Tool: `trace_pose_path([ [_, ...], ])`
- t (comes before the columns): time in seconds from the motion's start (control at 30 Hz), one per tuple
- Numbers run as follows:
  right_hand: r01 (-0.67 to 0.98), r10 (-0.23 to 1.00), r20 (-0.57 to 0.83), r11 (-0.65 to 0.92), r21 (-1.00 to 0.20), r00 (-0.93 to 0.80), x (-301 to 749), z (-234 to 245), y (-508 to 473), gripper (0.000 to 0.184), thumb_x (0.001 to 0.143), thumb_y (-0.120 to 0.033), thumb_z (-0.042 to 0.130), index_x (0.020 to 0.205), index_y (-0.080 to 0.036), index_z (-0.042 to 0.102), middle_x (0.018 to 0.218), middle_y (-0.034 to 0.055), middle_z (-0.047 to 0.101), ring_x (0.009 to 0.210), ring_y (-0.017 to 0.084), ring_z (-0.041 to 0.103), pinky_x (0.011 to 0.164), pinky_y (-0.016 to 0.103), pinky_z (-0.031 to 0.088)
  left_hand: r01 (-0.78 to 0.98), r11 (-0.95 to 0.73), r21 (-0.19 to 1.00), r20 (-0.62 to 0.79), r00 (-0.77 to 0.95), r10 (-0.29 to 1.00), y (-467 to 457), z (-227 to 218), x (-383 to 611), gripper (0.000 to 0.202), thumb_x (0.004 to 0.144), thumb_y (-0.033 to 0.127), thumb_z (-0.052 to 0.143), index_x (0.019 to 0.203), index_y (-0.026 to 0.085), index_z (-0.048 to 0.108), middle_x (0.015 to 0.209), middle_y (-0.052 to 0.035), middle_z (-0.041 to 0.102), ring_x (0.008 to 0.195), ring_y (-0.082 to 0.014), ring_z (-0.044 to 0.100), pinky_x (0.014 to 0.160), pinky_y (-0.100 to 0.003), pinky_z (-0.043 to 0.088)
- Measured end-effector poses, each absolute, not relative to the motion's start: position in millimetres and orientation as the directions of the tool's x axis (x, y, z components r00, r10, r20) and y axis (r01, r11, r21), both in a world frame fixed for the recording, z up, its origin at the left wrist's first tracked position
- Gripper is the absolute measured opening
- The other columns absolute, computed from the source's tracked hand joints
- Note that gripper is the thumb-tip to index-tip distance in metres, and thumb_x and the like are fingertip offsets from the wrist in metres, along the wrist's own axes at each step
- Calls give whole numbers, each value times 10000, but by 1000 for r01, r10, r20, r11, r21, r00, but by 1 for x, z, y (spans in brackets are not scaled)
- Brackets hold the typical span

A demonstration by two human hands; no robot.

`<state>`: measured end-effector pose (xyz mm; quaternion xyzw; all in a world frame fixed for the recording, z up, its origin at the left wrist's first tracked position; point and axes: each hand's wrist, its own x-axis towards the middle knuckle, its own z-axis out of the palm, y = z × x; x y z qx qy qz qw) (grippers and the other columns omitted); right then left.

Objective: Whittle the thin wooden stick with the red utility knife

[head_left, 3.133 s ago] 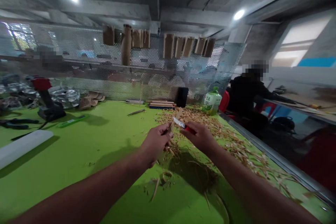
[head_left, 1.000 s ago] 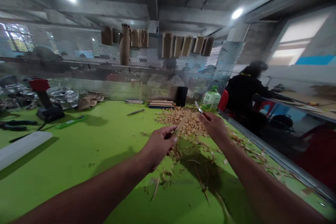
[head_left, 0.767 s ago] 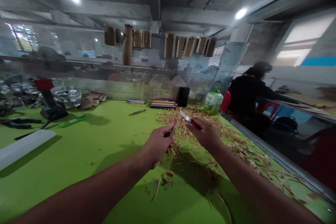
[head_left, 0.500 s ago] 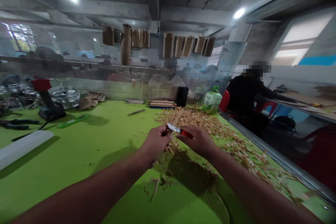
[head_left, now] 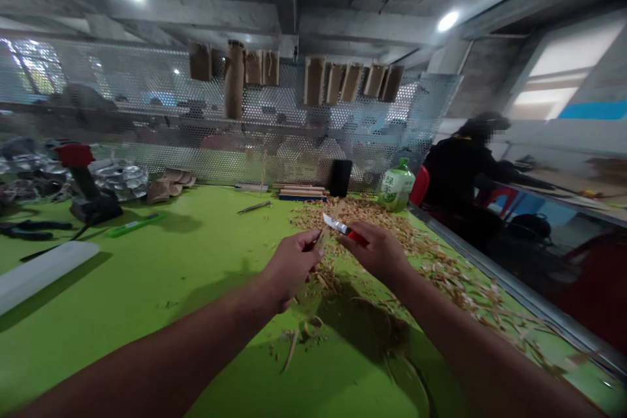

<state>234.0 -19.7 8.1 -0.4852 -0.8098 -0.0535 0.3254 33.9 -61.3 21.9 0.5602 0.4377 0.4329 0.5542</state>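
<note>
My right hand point(head_left: 379, 249) is closed round the red handle of a knife point(head_left: 336, 223), whose bright blade points to the left. In my left hand point(head_left: 295, 262) I grip a thin strip of wood point(head_left: 323, 235) that slants up and away from me. The blade lies close over the strip; whether it touches cannot be made out. Around and beneath both hands, curled wood shavings point(head_left: 365, 215) are strewn over the green tabletop point(head_left: 206, 326).
A green-capped bottle point(head_left: 396, 186), a black upright slab point(head_left: 341, 177) and stacked wood strips point(head_left: 302, 192) stand behind the shavings. On the left are a cordless drill point(head_left: 83, 179), pliers point(head_left: 34, 229), a green cutter point(head_left: 134, 225) and a white block point(head_left: 46, 271). A person point(head_left: 463, 170) sits at right.
My right hand and the knife have moved a little to the right and away along the strip. The blade has shifted farther from my left fingers. My left hand stays nearly still.
</note>
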Motion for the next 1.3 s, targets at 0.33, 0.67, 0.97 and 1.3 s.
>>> trace_pose_path([
  [0.33, 832, 789, 614, 345, -434, -7, 271, 17, 8, 409, 859, -532, 486, 628, -197, 528, 548, -10, 482, 527, 137, 426, 502, 260, 264, 50, 9, 999, -22, 263, 964, -68, 25, 36, 484, 813, 115, 581, 1289, 203, 604, 715, 16, 574, 531, -75, 379, 499, -206, 330],
  [0.67, 785, 743, 649, 495, -372, -161, 246, 12, -6, 340, 871, -482, 517, 689, -195, 531, 600, -24, 469, 570, 123, 418, 546, 247, 296, 2, 31, 1000, -30, 233, 972, -60, 21, 35, 412, 876, 181, 496, 1272, 196, 609, 820, -18, 602, 533, -67, 417, 484, -194, 351],
  [0.97, 772, 791, 450, 568, -286, -415, 231, 4, -19, 328, 884, -451, 535, 681, -194, 543, 637, -10, 533, 602, 126, 482, 569, 241, 306, 50, -2, 999, -8, 195, 981, -60, 24, 34, 185, 867, 209, 486, 915, 130, 647, 789, -17, 590, 535, -69, 406, 486, -187, 340],
  [1.3, 824, 766, 542, 524, -217, -345, 231, 7, -20, 318, 893, -476, 517, 760, -196, 591, 690, 16, 586, 633, 148, 514, 580, 253, 302, 39, -3, 999, -5, 209, 978, -60, 25, 34, 222, 875, 213, 493, 1008, 155, 661, 800, -11, 566, 532, -67, 397, 487, -193, 330],
])
